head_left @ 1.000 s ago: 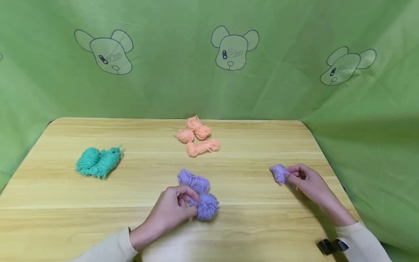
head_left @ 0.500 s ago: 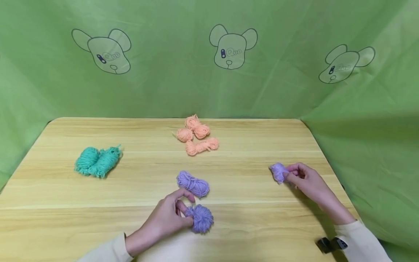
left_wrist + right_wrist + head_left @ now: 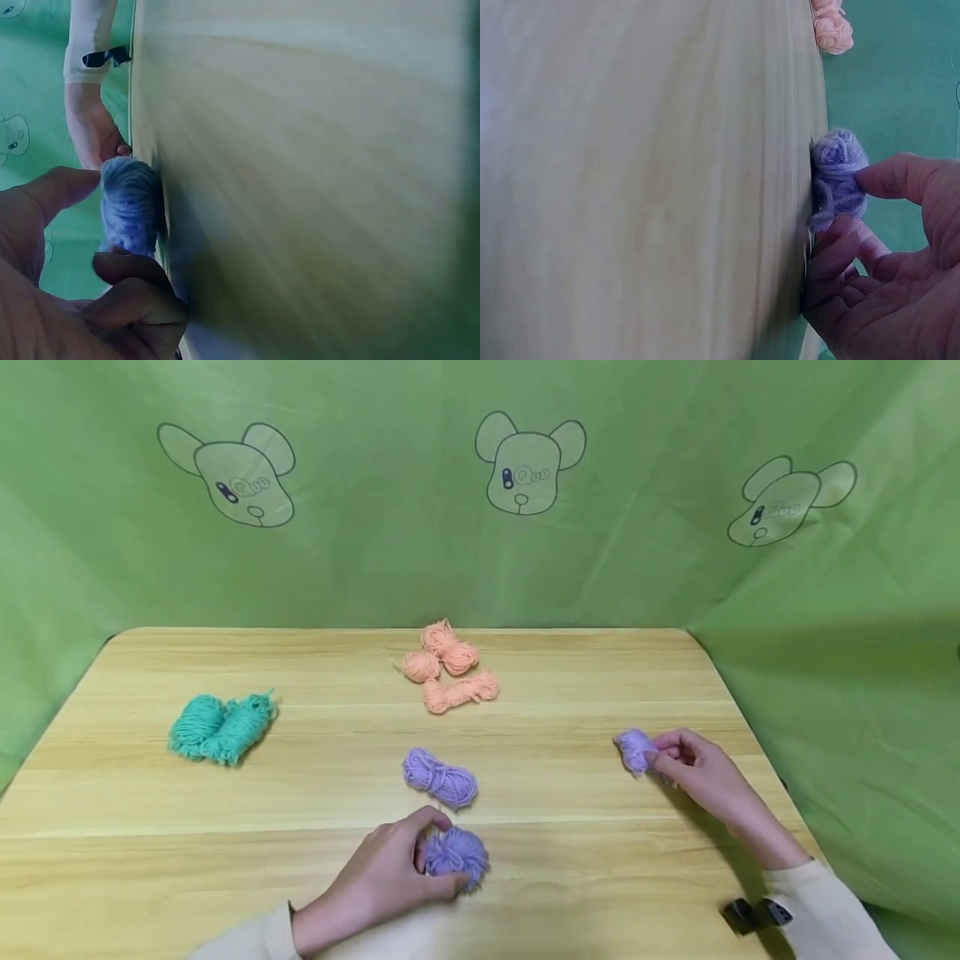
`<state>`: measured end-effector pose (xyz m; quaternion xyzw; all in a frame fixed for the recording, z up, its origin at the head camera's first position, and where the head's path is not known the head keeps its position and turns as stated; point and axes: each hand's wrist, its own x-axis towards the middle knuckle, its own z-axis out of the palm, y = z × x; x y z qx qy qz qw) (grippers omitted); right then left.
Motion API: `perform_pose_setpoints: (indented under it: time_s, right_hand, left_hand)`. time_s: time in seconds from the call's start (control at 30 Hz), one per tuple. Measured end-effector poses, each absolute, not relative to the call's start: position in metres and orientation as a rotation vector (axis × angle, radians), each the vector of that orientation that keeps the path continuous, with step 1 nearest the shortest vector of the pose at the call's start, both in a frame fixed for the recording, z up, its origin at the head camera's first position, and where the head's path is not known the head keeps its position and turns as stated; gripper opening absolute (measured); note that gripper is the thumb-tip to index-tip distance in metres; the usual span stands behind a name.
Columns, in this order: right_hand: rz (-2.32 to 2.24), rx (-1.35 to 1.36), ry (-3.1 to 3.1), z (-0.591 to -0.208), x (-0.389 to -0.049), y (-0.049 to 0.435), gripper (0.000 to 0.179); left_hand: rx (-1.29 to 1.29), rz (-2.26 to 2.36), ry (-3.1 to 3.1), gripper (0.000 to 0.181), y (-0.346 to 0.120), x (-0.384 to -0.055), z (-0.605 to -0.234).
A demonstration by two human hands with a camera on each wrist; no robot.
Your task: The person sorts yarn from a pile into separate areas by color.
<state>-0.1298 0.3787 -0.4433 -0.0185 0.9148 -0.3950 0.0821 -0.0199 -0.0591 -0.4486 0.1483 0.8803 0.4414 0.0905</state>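
My left hand (image 3: 386,872) has its thumb and forefinger curled round the sides of a fluffy purple yarn ball (image 3: 459,853) near the table's front. The same ball (image 3: 129,202) sits between thumb and fingers in the left wrist view. Just beyond it lies a purple yarn skein (image 3: 441,778), tied round its middle and touched by no hand. On the right side, my right hand (image 3: 708,777) pinches a smaller purple skein (image 3: 635,752) at its near end. In the right wrist view, thumb and fingertips meet that skein (image 3: 838,176) low over the tabletop.
Several peach yarn skeins (image 3: 459,692) lie together near the table's back edge. Teal yarn skeins (image 3: 223,728) lie side by side at the left. Behind the wooden table (image 3: 555,877) hangs a green curtain (image 3: 390,560). A black device (image 3: 753,914) is on the right sleeve.
My left hand has drawn the purple ball nearer, away from the tied skein, and its fingers have spread wider around it. The right hand stays in place with its skein.
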Motion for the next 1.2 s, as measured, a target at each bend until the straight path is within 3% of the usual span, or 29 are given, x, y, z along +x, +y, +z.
perform_pose_setpoints:
  time_s: [0.37,0.73,1.2]
  right_hand:
    - [-1.175,-0.048,2.718,-0.440,-0.129,0.378,0.036]
    - [-1.182,-0.045,2.712,-0.439,-0.128,0.377,0.036]
    - [-1.174,-0.046,2.706,-0.438,-0.128,0.376,0.036]
  left_hand:
    - [0.404,1.340,2.575,0.027,-0.045,-0.022,-0.436]
    - [0.488,1.522,2.543,0.022,-0.032,-0.023,-0.414]
    - [0.294,1.753,2.222,0.015,-0.002,-0.055,-0.403]
